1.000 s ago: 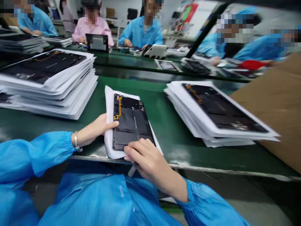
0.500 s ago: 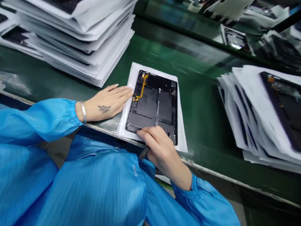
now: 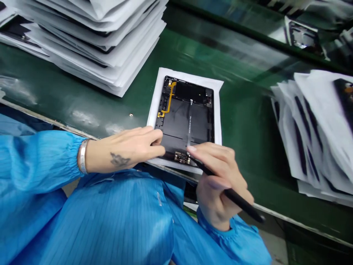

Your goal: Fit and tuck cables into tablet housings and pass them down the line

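Observation:
An opened tablet housing (image 3: 176, 123) lies on a white paper sheet (image 3: 217, 85), its black inside and orange flex cable (image 3: 171, 98) facing up. At its near edge a small circuit board (image 3: 180, 157) shows bare. My right hand (image 3: 220, 176) grips a black pen-shaped tool (image 3: 242, 205), whose thin tip reaches the right end of that board. My left hand (image 3: 129, 147) is closed at the housing's near left corner, with thumb and forefinger pressed together; whatever they may pinch is hidden.
A tall stack of paper-wrapped housings (image 3: 110, 62) stands at the back left of the green bench (image 3: 242, 121). Another leaning stack (image 3: 311, 136) is at the right. A tiny metallic piece (image 3: 131, 115) lies left of the paper. Beyond a dark rail sits another open housing (image 3: 303, 35).
My left hand has gone from lying flat on the paper to closed at the near corner. My right hand has moved right, its tool now raised over the board, which has come into view.

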